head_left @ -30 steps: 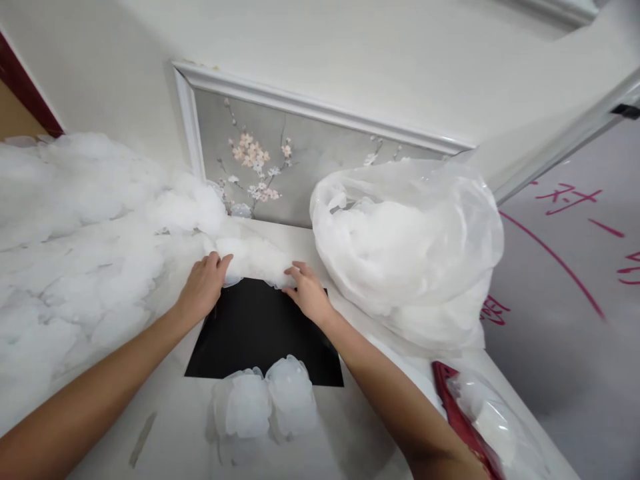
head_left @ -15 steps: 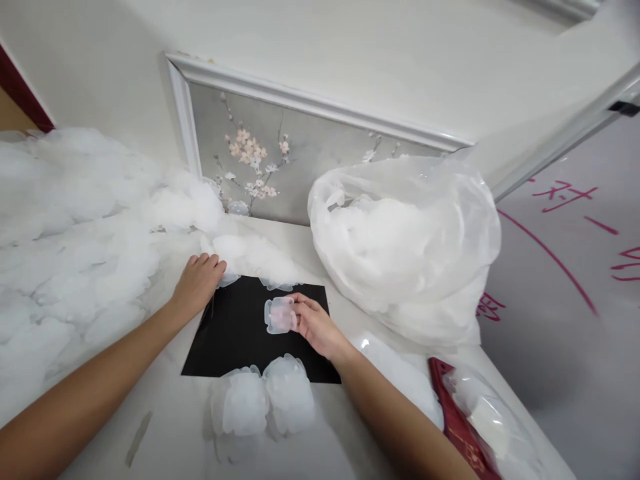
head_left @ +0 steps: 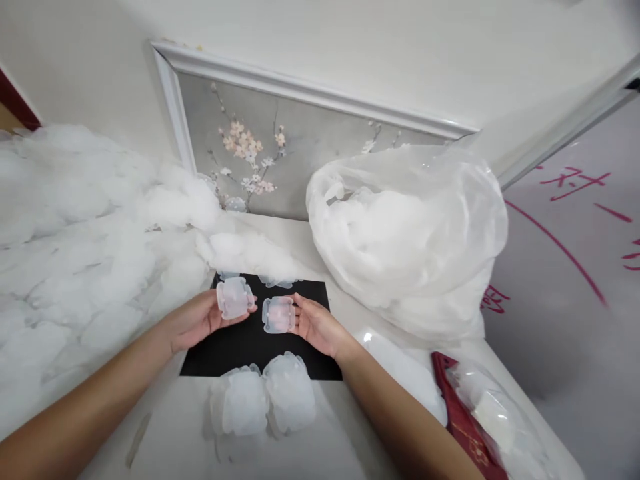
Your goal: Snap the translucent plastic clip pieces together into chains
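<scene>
Our left grip [head_left: 200, 321] has turned palm-up, holding a frosted piece [head_left: 233, 298]; our right grip [head_left: 319, 327], nearby, seemingly pinches a matching piece [head_left: 278, 315]; beneath both lies a black sheet [head_left: 210, 355].

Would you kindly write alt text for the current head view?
Two bare hands, left and right, each hold a small translucent piece above a black sheet, near white piles and a filled plastic bag.

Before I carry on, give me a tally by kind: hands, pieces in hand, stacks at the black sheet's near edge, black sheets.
Hands: 2 (left hand, right hand)
Held translucent pieces: 2 (left piece, right piece)
Stacks: 2 (left stack, right stack)
Black sheet: 1
Total: 7
</scene>
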A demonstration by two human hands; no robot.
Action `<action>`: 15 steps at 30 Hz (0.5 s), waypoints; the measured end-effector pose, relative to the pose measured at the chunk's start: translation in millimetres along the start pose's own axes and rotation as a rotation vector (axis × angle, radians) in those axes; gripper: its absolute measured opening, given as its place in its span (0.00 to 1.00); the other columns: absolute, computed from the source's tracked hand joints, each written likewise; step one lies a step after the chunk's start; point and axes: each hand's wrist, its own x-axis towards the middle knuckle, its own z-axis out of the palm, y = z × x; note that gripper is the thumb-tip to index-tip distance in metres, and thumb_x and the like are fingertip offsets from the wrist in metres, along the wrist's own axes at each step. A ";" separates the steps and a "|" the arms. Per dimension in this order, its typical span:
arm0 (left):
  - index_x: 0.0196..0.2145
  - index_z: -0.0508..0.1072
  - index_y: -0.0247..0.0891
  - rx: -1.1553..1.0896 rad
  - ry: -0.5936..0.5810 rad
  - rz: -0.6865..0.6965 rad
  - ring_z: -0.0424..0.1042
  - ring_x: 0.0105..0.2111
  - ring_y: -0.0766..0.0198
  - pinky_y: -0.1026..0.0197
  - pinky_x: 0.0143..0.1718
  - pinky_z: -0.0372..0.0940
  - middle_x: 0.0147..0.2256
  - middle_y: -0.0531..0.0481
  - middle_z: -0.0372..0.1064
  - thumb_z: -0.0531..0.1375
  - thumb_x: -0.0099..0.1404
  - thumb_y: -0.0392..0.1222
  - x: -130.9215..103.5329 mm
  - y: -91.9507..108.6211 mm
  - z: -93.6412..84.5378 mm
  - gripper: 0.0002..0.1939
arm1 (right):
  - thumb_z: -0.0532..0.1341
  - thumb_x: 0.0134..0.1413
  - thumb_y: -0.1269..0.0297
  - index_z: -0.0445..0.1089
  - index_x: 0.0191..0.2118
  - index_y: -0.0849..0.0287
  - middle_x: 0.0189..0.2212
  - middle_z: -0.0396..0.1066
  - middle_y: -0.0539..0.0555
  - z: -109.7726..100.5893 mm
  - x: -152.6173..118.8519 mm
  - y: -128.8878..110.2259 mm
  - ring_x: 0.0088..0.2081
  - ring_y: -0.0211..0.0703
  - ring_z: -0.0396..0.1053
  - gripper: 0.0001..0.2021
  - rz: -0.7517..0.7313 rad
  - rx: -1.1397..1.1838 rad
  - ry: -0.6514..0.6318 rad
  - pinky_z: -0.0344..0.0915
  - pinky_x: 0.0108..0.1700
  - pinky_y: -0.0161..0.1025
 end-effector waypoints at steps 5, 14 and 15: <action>0.46 0.75 0.31 -0.274 0.000 -0.085 0.78 0.45 0.49 0.49 0.52 0.69 0.45 0.37 0.79 0.56 0.67 0.39 3.2 -19.2 -3.6 0.14 | 0.64 0.57 0.51 0.72 0.43 0.62 0.34 0.78 0.57 -3.8 -0.8 3.2 0.37 0.46 0.77 0.18 -0.027 -0.023 -0.012 0.71 0.47 0.46; 0.48 0.74 0.26 -0.377 -0.002 -0.109 0.75 0.50 0.47 0.47 0.54 0.67 0.45 0.30 0.78 0.46 0.72 0.54 1.9 -12.5 -1.9 0.29 | 0.67 0.51 0.49 0.72 0.43 0.61 0.33 0.78 0.56 -3.6 -1.9 4.6 0.34 0.45 0.76 0.21 -0.023 -0.037 -0.009 0.72 0.43 0.44; 0.49 0.73 0.26 -0.374 -0.007 -0.110 0.75 0.51 0.48 0.47 0.54 0.67 0.46 0.30 0.77 0.46 0.72 0.55 1.2 -11.9 -1.1 0.29 | 0.68 0.50 0.49 0.72 0.43 0.61 0.33 0.78 0.55 -2.7 -2.6 3.9 0.34 0.44 0.76 0.21 -0.023 -0.033 -0.007 0.71 0.43 0.44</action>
